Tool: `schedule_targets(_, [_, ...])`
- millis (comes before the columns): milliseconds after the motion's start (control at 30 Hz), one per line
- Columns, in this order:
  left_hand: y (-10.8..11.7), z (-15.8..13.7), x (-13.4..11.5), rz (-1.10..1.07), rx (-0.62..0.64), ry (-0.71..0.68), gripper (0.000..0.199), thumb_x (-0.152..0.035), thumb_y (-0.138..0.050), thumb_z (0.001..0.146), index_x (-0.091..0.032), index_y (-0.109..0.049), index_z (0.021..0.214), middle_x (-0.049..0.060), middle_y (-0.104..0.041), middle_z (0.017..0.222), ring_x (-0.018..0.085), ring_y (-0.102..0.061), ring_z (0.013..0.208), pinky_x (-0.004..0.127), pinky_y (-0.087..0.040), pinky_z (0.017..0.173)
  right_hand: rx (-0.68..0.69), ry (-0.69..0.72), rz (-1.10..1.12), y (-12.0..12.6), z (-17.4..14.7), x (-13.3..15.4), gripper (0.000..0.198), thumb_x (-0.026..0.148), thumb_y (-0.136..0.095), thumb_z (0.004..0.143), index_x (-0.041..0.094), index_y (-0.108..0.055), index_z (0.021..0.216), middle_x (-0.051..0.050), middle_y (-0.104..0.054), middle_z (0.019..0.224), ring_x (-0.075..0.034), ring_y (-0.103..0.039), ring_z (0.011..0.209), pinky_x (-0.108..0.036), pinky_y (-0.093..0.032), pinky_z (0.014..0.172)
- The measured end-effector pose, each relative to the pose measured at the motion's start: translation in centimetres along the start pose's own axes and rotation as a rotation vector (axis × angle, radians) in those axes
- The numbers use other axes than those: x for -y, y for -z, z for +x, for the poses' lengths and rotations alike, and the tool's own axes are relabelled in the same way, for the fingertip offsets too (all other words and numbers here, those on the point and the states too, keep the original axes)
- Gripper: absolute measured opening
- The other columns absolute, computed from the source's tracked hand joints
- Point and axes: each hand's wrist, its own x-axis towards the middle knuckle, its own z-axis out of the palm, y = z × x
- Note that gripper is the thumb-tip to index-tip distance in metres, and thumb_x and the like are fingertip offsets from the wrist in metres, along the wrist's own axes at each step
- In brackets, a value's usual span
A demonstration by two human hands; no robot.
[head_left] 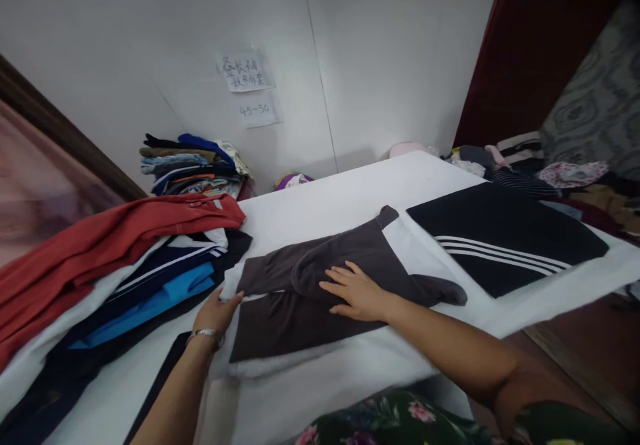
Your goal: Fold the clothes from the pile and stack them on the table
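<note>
A dark grey and white garment [310,325], partly folded, lies on the white table in front of me. My right hand [357,293] rests flat on its middle, fingers spread. At the garment's left edge, my left hand [215,313], with a bangle on the wrist, has its thumb over the white and grey cloth; its other fingers are partly hidden, and the edge seems gripped between them. One dark cuff sticks out at the garment's lower right, and another dark end lies at the top.
Left of my hands lies a heap of clothes with a red garment [125,235] and a bright blue one [160,311]. A folded black garment with white stripes [500,231] is on the right. Folded clothes [195,165] are stacked by the wall, beneath paper signs [247,75].
</note>
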Motion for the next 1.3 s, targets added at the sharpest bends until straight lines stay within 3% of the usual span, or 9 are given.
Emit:
schedule_targets(100, [0.9,-0.7,-3.2,0.106,-0.107,-0.088,0.066,-0.054,-0.051,0.075,-0.008,-0.053,0.123,0.023,-0.061,0.122,0.038,-0.057,0.113,0.050,-0.047,0.091,0.005,-0.005,0.028,0.2,-0.1,0.0,0.064,0.048,-0.054,0.089,0.022,-0.037,0.144,-0.016,-0.034,0.150,-0.030,-0.027,0.140,-0.053,-0.011,0.115])
schedule_targets(200, [0.4,-2.8,-8.5,0.007,-0.229,-0.444,0.059,-0.051,-0.042,0.084,-0.010,-0.052,0.125,0.020,-0.054,0.134,0.031,-0.048,0.127,0.046,-0.037,0.106,0.002,-0.012,0.068,0.6,-0.3,0.5,0.062,0.046,-0.056,0.089,0.020,-0.039,0.143,-0.017,-0.032,0.151,-0.031,-0.025,0.141,-0.055,-0.011,0.114])
schedule_targets(300, [-1.6,-5.4,-13.4,-0.019,-0.116,-0.684,0.049,-0.044,-0.043,0.087,-0.018,-0.053,0.127,0.014,-0.049,0.141,0.028,-0.042,0.133,0.049,-0.030,0.111,-0.035,0.000,0.124,1.6,-1.0,1.2,0.054,0.044,-0.055,0.090,0.021,-0.046,0.139,-0.014,-0.035,0.150,-0.029,-0.026,0.141,-0.055,-0.013,0.114])
schedule_targets(400, [-3.8,-7.1,-15.8,0.045,0.048,-0.774,0.047,-0.041,-0.044,0.089,-0.019,-0.055,0.129,0.013,-0.045,0.145,0.030,-0.035,0.137,0.054,-0.027,0.111,-0.175,-0.016,0.185,3.7,-2.5,1.0,0.041,0.040,-0.053,0.091,0.025,-0.056,0.130,-0.009,-0.049,0.142,-0.024,-0.037,0.136,-0.053,-0.017,0.114])
schedule_targets(600, [-5.8,-7.6,-15.1,0.094,0.006,-0.778,0.048,-0.040,-0.040,0.091,-0.018,-0.053,0.132,0.013,-0.045,0.145,0.029,-0.035,0.138,0.053,-0.030,0.109,-0.544,-0.300,0.244,9.9,-4.9,-7.5,0.031,0.035,-0.049,0.091,0.026,-0.067,0.116,-0.005,-0.068,0.118,-0.024,-0.060,0.112,-0.046,-0.041,0.102])
schedule_targets(733, [-6.2,-7.6,-14.7,0.103,-0.040,-0.793,0.049,-0.041,-0.039,0.092,-0.017,-0.053,0.132,0.013,-0.046,0.144,0.029,-0.035,0.138,0.052,-0.032,0.109,-0.566,-0.698,0.409,11.4,-3.7,-16.1,0.031,0.021,-0.052,0.086,0.020,-0.070,0.111,-0.007,-0.067,0.119,-0.024,-0.059,0.115,-0.041,-0.041,0.104])
schedule_targets(833, [-6.4,-7.7,-14.6,0.104,-0.046,-0.792,0.048,-0.040,-0.038,0.092,-0.017,-0.053,0.132,0.012,-0.046,0.145,0.029,-0.035,0.138,0.052,-0.032,0.108,-0.532,-0.781,0.479,10.5,-1.8,-19.9,0.039,0.015,-0.053,0.083,0.013,-0.064,0.120,-0.014,-0.063,0.125,-0.025,-0.058,0.117,-0.042,-0.041,0.104])
schedule_targets(1067, [-6.7,-7.3,-14.1,0.089,-0.054,-0.793,0.048,-0.041,-0.039,0.091,-0.021,-0.053,0.133,0.009,-0.046,0.145,0.027,-0.035,0.138,0.048,-0.033,0.109,-0.429,-0.689,0.636,8.4,0.5,-22.0,0.053,0.015,-0.067,0.074,0.017,-0.059,0.127,-0.008,-0.067,0.118,-0.019,-0.064,0.102,-0.031,-0.051,0.090])
schedule_targets(1300, [-7.8,-6.4,-13.1,0.049,-0.097,-0.826,0.050,-0.044,-0.039,0.089,-0.027,-0.050,0.134,0.007,-0.047,0.144,0.027,-0.035,0.138,0.049,-0.036,0.107,-0.455,-0.730,0.547,8.3,0.8,-23.6,0.028,0.020,-0.069,0.074,0.016,-0.070,0.102,-0.003,-0.071,0.094,-0.018,-0.064,0.089,-0.029,-0.050,0.084])
